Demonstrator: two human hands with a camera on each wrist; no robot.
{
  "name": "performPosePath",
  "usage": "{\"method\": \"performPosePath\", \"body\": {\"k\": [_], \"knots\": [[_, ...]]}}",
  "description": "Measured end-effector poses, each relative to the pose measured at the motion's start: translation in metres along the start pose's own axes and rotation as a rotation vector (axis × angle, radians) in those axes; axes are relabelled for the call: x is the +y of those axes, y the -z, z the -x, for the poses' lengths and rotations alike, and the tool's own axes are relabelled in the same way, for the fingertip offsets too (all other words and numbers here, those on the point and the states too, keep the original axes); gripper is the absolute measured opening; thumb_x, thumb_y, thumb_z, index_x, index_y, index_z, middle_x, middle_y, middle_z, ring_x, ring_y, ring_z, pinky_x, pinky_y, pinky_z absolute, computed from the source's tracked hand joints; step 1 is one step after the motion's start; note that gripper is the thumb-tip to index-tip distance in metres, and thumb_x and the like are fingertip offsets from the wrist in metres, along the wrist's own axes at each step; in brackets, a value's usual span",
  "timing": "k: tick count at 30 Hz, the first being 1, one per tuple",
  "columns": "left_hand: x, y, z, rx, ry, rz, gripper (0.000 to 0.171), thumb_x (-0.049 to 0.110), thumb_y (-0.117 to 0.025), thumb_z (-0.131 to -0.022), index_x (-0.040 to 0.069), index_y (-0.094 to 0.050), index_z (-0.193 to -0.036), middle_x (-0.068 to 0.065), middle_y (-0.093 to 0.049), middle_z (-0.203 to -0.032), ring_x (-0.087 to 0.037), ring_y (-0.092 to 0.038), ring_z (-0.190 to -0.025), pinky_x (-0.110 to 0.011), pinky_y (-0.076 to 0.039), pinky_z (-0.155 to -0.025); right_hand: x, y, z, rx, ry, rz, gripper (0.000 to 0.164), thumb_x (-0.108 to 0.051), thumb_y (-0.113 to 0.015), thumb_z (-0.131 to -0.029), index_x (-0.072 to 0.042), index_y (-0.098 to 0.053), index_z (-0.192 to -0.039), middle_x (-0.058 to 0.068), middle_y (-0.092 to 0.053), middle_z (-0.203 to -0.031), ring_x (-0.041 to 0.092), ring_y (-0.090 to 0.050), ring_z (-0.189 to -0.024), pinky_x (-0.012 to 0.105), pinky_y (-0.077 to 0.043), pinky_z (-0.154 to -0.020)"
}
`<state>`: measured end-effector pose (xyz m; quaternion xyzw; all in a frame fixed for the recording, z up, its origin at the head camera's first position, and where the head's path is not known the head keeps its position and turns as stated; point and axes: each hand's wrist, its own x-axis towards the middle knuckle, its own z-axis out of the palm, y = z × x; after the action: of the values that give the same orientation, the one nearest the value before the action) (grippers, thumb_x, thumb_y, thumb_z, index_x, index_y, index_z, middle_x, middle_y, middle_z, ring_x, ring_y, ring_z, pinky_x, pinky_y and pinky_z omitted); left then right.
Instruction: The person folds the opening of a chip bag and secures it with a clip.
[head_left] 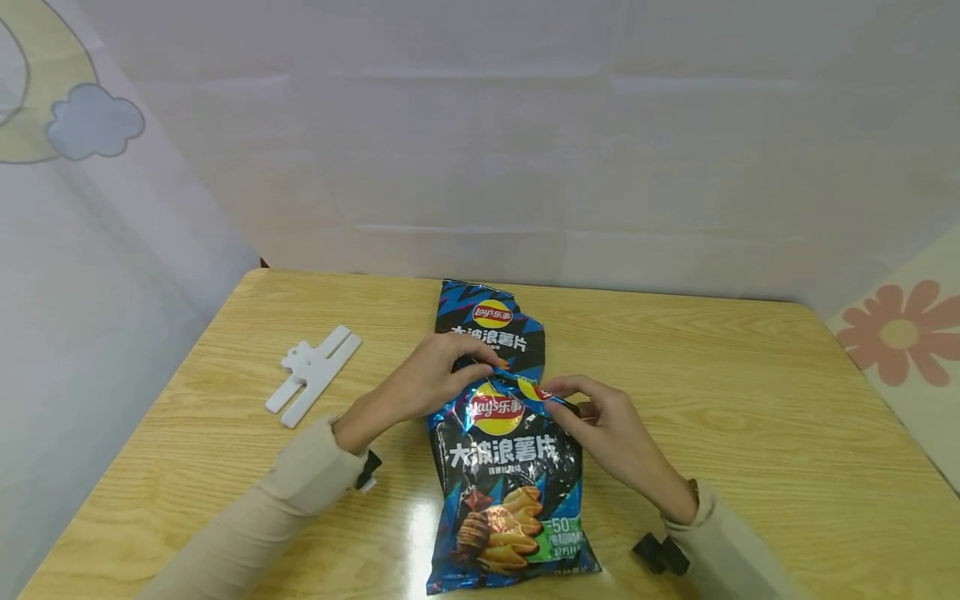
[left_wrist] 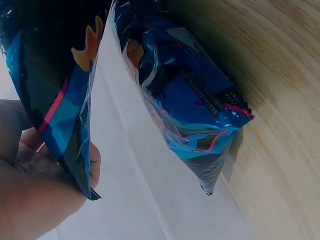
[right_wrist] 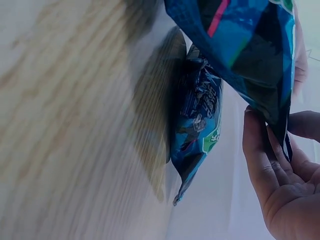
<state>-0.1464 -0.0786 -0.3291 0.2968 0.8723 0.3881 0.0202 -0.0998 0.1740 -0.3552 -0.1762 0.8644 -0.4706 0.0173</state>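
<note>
A black and blue chip bag (head_left: 510, 475) faces up at the near middle of the table, its top edge folded over. My left hand (head_left: 431, 375) pinches the left end of that folded edge. At the other end, my right hand (head_left: 615, 429) holds the fold between thumb and fingers. A second, similar chip bag (head_left: 491, 321) lies just behind, partly covered by my left hand and the front bag. In the left wrist view the held bag (left_wrist: 47, 90) stands apart from the second bag (left_wrist: 185, 95). Fingers and thumb grip its corner in the right wrist view.
A white plastic bag clip (head_left: 315, 375) lies on the wooden table (head_left: 712, 375), left of the bags. Pale sheeting (head_left: 525, 167) hangs behind the far table edge. Dark wrist-worn pieces (head_left: 660, 554) sit by the sleeves.
</note>
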Motion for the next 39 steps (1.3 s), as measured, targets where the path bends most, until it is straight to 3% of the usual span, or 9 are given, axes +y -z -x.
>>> {"method": "performPosePath", "body": {"k": [9, 15, 20, 31, 39], "knots": [[-0.001, 0.0, 0.001, -0.008, -0.01, 0.002, 0.019, 0.01, -0.061, -0.098, 0.008, -0.075, -0.11, -0.005, -0.074, -0.113, -0.022, -0.062, -0.114, -0.041, -0.052, -0.096, 0.001, -0.006, -0.007, -0.011, 0.046, 0.024, 0.025, -0.017, -0.064, -0.097, -0.007, -0.067, -0.12, 0.014, -0.072, -0.111, 0.004, -0.057, -0.061, 0.022, -0.045, -0.052], [-0.003, 0.0, 0.002, -0.01, -0.018, -0.008, 0.019, 0.009, -0.06, -0.098, 0.008, -0.075, -0.111, -0.004, -0.074, -0.114, -0.02, -0.063, -0.109, -0.038, -0.053, -0.091, 0.003, -0.01, -0.009, 0.001, 0.065, 0.02, 0.027, -0.014, -0.064, -0.097, -0.005, -0.067, -0.122, 0.014, -0.072, -0.116, 0.012, -0.07, -0.084, 0.022, -0.054, -0.064], [-0.005, 0.001, 0.003, -0.018, -0.035, -0.014, 0.019, 0.008, -0.061, -0.098, 0.007, -0.074, -0.112, -0.004, -0.074, -0.114, -0.02, -0.063, -0.109, -0.039, -0.051, -0.093, 0.003, -0.012, -0.01, 0.021, 0.077, 0.036, 0.027, -0.012, -0.065, -0.096, -0.004, -0.067, -0.122, 0.014, -0.072, -0.117, 0.025, -0.071, -0.1, 0.023, -0.057, -0.075], [-0.007, 0.002, 0.004, -0.027, -0.03, -0.017, 0.021, 0.012, -0.061, -0.099, 0.008, -0.073, -0.115, -0.004, -0.074, -0.117, -0.022, -0.063, -0.114, -0.042, -0.05, -0.099, 0.0, -0.014, -0.011, 0.034, 0.073, 0.059, 0.025, -0.011, -0.065, -0.096, -0.003, -0.068, -0.12, 0.014, -0.073, -0.115, 0.025, -0.071, -0.1, 0.025, -0.057, -0.077], [-0.01, 0.003, 0.007, -0.025, 0.014, -0.019, 0.024, 0.018, -0.061, -0.099, 0.008, -0.07, -0.12, -0.006, -0.071, -0.122, -0.024, -0.062, -0.119, -0.045, -0.048, -0.104, 0.0, -0.015, -0.01, 0.048, 0.075, 0.074, 0.024, -0.01, -0.066, -0.095, -0.004, -0.069, -0.118, 0.012, -0.073, -0.114, 0.025, -0.071, -0.1, 0.028, -0.057, -0.078]]}}
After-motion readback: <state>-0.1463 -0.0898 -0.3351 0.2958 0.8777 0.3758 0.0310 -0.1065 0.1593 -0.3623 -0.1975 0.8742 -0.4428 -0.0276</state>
